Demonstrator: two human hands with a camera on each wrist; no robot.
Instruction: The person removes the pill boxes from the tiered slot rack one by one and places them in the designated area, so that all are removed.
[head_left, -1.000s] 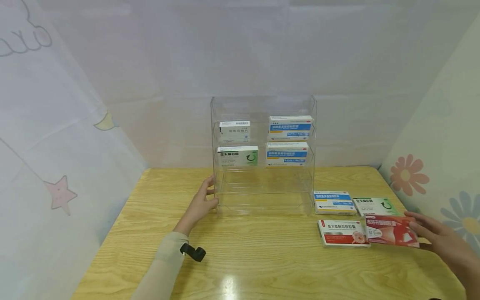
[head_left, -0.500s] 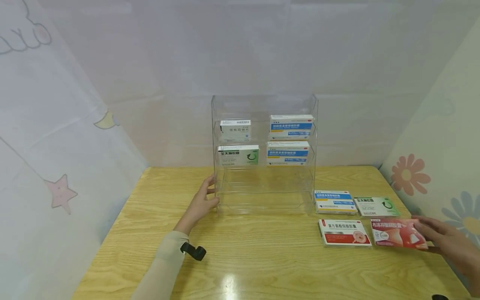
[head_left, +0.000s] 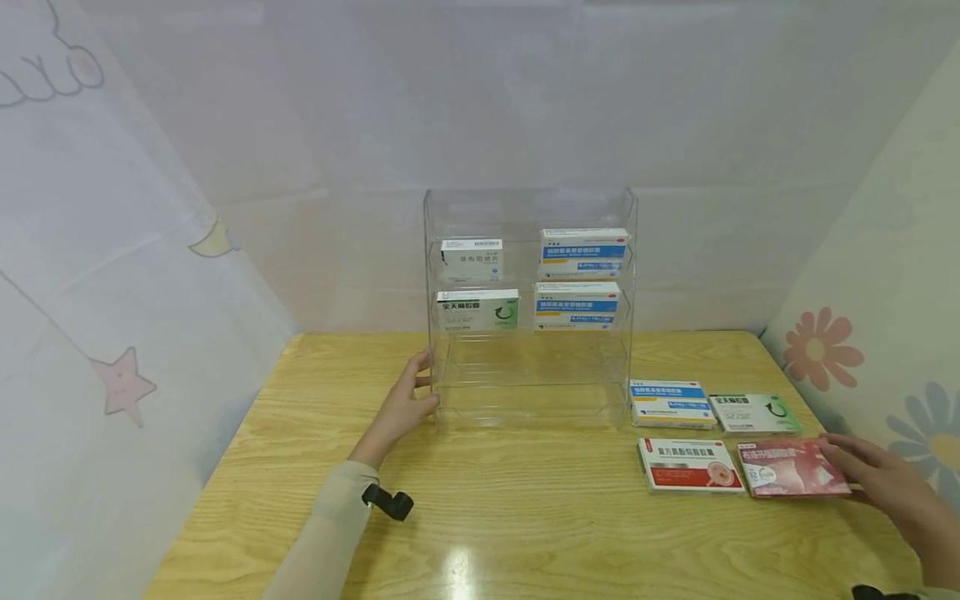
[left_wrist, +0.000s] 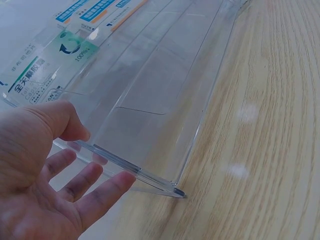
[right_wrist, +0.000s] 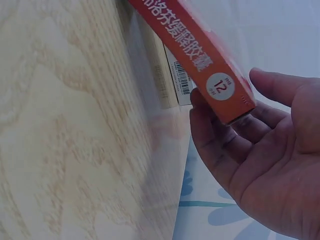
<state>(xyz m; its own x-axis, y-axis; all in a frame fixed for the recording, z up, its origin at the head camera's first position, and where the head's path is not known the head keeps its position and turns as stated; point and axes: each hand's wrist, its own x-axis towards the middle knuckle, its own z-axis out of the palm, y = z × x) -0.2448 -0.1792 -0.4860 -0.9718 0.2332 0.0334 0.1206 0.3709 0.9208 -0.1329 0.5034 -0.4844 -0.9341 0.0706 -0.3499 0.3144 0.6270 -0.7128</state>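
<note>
Right hand (head_left: 892, 490) pinches the red box (head_left: 793, 471), directly left of its palm — probably light, crushable carton; grip end edges, underside contact partly hidden — left hand (head_left: 399, 414) holds the side of the clear rack (head_left: 528, 402)

On the clear rack (head_left: 528, 362), the white box (head_left: 471, 265) at ten o'clock reads 非布司他片, the green-white box (head_left: 477, 312) at nine 全天麻胶囊 and "100%", the blue-banded boxes (head_left: 583, 254) at two and three 硫酸氨基葡萄糖胶囊. Toward four o'clock, a third blue-banded box (head_left: 672, 405) repeats this, another green-white box (head_left: 753, 413) 全天麻胶囊, a white-red box (head_left: 690, 465) 复方氨酚烷胺胶囊, the red box (head_left: 791, 469) 布洛芬缓释胶囊 and "12".
</note>
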